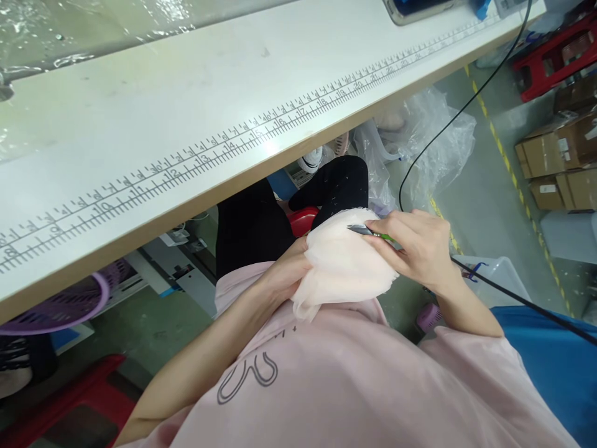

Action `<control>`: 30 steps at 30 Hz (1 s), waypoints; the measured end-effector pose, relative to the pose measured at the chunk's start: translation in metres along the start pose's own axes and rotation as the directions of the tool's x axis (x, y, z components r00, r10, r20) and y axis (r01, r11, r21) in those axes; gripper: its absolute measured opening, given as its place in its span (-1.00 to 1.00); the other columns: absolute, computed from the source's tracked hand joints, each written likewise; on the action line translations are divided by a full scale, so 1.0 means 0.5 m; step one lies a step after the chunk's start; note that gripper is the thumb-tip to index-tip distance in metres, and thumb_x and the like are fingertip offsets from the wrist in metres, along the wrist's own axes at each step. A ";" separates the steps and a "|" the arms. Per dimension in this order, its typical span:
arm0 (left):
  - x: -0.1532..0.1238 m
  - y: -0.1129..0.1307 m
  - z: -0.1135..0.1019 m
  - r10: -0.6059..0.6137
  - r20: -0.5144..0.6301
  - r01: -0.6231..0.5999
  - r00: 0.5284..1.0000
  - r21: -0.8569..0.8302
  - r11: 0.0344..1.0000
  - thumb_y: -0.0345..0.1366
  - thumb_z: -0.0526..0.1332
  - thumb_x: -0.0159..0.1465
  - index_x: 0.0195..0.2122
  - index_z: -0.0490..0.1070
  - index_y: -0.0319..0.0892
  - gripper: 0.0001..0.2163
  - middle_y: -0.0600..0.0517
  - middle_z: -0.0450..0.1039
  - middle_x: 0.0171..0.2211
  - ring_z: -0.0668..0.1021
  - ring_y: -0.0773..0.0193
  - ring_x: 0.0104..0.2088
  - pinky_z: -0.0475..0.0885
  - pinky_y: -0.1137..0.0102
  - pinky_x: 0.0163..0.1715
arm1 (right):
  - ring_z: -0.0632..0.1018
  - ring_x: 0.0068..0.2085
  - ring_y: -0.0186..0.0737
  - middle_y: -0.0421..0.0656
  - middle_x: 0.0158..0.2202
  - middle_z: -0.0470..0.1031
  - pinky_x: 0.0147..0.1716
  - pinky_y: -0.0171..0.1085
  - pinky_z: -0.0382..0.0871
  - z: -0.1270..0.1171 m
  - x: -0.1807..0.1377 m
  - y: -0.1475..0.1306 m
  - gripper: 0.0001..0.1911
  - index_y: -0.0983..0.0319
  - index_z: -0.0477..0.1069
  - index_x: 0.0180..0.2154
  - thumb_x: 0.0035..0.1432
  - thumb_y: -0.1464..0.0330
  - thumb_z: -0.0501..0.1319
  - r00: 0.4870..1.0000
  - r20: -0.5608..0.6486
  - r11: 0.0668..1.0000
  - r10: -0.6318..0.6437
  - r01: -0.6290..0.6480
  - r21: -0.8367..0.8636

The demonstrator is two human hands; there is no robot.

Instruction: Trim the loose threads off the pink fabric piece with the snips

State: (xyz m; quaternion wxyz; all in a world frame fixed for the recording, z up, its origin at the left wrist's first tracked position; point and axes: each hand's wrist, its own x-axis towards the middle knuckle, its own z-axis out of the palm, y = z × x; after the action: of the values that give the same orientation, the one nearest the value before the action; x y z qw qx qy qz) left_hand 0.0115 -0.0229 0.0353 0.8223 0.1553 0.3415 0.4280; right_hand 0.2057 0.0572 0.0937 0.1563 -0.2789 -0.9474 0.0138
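Observation:
Over my lap, a pale, sheer piece of fabric (347,264) is bunched in soft layers with a slightly frayed edge. My left hand (293,266) is closed on its left side, with the fingertips hidden under the folds. My right hand (415,242) grips a pair of thread snips (360,229) at the fabric's upper right. The dark pointed blades face left over the cloth, and a bit of green handle shows between the fingers. Whether the blades are apart I cannot tell.
A white table (205,93) with a printed ruler along its edge lies ahead, a phone (415,9) at its far side. A black cable (448,121) hangs down on the right. Below are a purple basket (100,305), clear plastic bags (433,137) and cardboard boxes (545,155).

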 end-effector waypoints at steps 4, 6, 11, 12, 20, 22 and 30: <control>0.001 0.000 0.002 -0.034 -0.011 0.034 0.999 -0.023 0.999 -0.39 0.34 0.19 0.08 0.46 -0.10 -0.60 0.02 0.52 0.08 0.52 0.11 0.04 0.43 0.54 -0.39 | 0.30 -0.55 -0.39 -0.26 -0.56 0.40 -0.52 -0.30 0.04 -0.002 0.003 -0.002 -0.77 0.22 0.45 -0.32 0.32 0.23 0.14 1.000 -0.014 1.000 -0.015 0.014 -0.013; 0.002 -0.001 0.001 -0.034 -0.005 0.034 0.999 -0.040 0.999 -0.40 0.33 0.19 0.07 0.47 -0.11 -0.61 0.00 0.53 0.06 0.52 0.09 0.04 0.46 0.51 -0.31 | 0.30 -0.55 -0.39 -0.26 -0.56 0.40 -0.52 -0.29 0.04 -0.003 0.002 -0.002 -0.77 0.23 0.45 -0.33 0.31 0.24 0.16 1.000 -0.009 1.000 -0.021 0.020 -0.022; 0.005 -0.002 0.001 -0.061 -0.055 0.058 0.997 -0.056 0.997 -0.37 0.41 0.09 0.01 0.51 -0.15 -0.59 -0.04 0.55 0.02 0.54 0.05 0.03 0.50 0.39 -0.17 | 0.28 -0.56 -0.41 -0.28 -0.56 0.40 -0.52 -0.30 0.03 -0.003 -0.001 -0.001 -0.77 0.24 0.46 -0.33 0.31 0.24 0.16 1.000 0.003 0.999 -0.023 0.023 -0.047; 0.006 -0.001 0.002 -0.058 -0.064 0.055 0.996 -0.056 0.997 -0.36 0.42 0.06 0.00 0.51 -0.15 -0.57 -0.05 0.55 0.02 0.54 0.06 0.01 0.50 0.39 -0.18 | 0.28 -0.56 -0.41 -0.28 -0.56 0.39 -0.52 -0.30 0.03 -0.002 -0.001 -0.001 -0.76 0.24 0.46 -0.32 0.31 0.24 0.16 1.000 0.005 0.999 -0.023 0.023 -0.047; 0.007 0.006 0.015 -0.158 -0.242 0.143 0.957 -0.079 0.987 -0.42 0.46 -0.19 -0.35 0.54 -0.28 -0.69 0.04 0.55 -0.40 0.51 0.28 -0.40 0.41 0.45 -0.45 | 0.29 -0.54 -0.40 -0.28 -0.55 0.40 -0.51 -0.30 0.05 0.000 -0.002 0.000 -0.80 0.24 0.46 -0.32 0.28 0.25 0.19 0.999 0.012 0.999 -0.036 0.036 -0.040; 0.008 0.007 0.016 -0.155 -0.261 0.141 0.953 -0.073 0.987 -0.43 0.44 -0.20 -0.41 0.52 -0.28 -0.73 0.07 0.52 -0.46 0.45 0.36 -0.48 0.35 0.49 -0.52 | 0.30 -0.54 -0.40 -0.28 -0.55 0.40 -0.51 -0.30 0.04 0.000 -0.002 0.000 -0.80 0.24 0.46 -0.32 0.28 0.25 0.20 0.999 0.012 0.998 -0.035 0.035 -0.044; 0.005 0.004 0.010 -0.150 -0.228 0.136 0.962 -0.076 0.988 -0.43 0.47 -0.16 -0.40 0.55 -0.25 -0.74 0.08 0.53 -0.44 0.50 0.33 -0.43 0.40 0.49 -0.48 | 0.33 -0.55 -0.41 -0.28 -0.55 0.42 -0.51 -0.30 0.05 0.001 -0.002 0.000 -0.80 0.24 0.45 -0.31 0.29 0.25 0.19 1.000 -0.001 1.000 -0.011 0.011 0.011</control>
State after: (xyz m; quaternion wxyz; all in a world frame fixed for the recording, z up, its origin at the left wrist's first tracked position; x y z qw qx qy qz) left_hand 0.0149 -0.0196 0.0388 0.8096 0.0545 0.4328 0.3928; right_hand 0.2063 0.0568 0.0931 0.1583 -0.2730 -0.9487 0.0182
